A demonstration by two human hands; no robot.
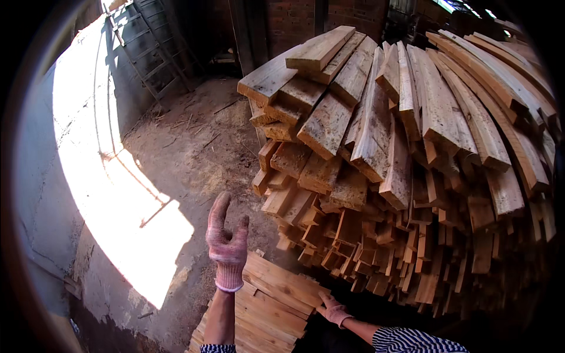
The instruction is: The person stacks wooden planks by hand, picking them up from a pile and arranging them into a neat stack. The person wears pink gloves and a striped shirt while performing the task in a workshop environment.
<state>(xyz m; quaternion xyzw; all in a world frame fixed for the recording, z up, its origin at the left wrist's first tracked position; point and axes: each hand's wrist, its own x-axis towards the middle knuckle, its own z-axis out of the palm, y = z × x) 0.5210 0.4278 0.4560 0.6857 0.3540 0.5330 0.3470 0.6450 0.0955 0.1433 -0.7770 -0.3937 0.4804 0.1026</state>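
My left hand, in a dusty pink knit glove, is raised in front of me. Its fingers and thumb are apart, with nothing between them. Below and to its right lies a low stack of wooden planks, laid flat side by side. At that stack's right edge, my gloved right hand touches the end of a plank with its fingers spread. The fingers do not appear wrapped around the wood. Both forearms come in from below, with striped sleeves.
A tall pile of rough timber fills the right side, its uneven ends jutting toward me. At the back left a ladder leans on a pale wall. Wood scraps and sawdust lie on the floor; bright sunlight falls across its left part.
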